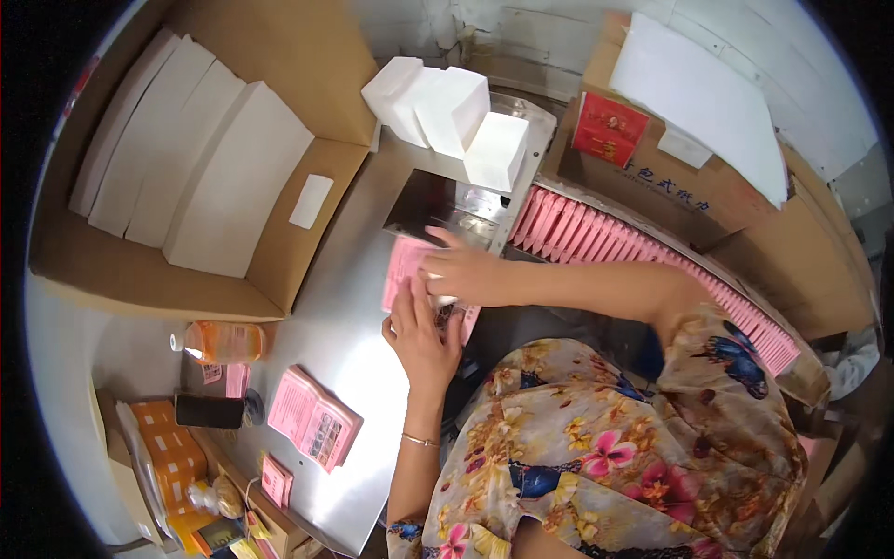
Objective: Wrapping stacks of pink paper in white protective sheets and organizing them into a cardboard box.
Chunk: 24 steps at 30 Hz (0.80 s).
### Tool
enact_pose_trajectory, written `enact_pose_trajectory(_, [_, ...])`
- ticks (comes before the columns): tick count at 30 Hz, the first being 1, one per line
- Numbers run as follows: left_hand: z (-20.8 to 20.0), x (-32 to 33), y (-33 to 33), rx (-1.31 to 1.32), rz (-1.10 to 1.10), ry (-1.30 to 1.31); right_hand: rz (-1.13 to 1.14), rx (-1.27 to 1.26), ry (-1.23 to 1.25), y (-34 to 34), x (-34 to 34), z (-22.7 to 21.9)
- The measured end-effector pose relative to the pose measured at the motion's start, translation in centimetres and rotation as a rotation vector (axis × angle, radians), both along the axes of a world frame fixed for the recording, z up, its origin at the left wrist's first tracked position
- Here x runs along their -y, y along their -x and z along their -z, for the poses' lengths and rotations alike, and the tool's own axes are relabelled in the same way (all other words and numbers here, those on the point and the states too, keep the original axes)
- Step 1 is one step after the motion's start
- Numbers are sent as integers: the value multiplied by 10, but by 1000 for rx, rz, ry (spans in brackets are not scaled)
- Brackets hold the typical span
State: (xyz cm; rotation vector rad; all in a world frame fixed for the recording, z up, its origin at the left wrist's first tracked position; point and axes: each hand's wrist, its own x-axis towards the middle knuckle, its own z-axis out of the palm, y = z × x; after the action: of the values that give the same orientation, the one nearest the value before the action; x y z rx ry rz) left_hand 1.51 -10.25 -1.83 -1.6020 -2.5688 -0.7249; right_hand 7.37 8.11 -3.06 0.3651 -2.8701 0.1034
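Observation:
A pink printed wrapper [402,264] lies on the metal table in front of me, partly hidden under both hands. My left hand [424,340] rests on its near part, fingers stretched out and thumb apart. From the right, my right hand [470,277] reaches over the same wrapper. Its fingers curl down onto the wrapper and the index finger points away from the rest. Something whitish shows beneath the right hand, too covered to name. Just beyond the hands is a dark, shiny metal plate [430,203]. To the left lies a stack of pink printed wrappers [315,419].
White paper stacks [453,112] stand at the table's far end. A cardboard box [340,177] of white stacks fills the left. Pink packets [596,238] stand in a long row at right. A bottle [223,342] and phone [209,411] are on the left.

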Motion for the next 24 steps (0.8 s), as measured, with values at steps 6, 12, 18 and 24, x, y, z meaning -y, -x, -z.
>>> enact_pose_trajectory(6, [-8,-14,5,-244,-161,-86,48,250,-10,76,35,5])
enact_pose_trajectory(12, [-7,12,19,-82,-200,12,-97,-145,320,-6,-17,-38])
enact_pose_trajectory(18, [-23,1,32,-131,83,-180,448,-440,221,-47,-108,-67])
enact_pose_trajectory(24, [-26,9,26,-3,89,13,467,-161,246,-53,-124,-53])
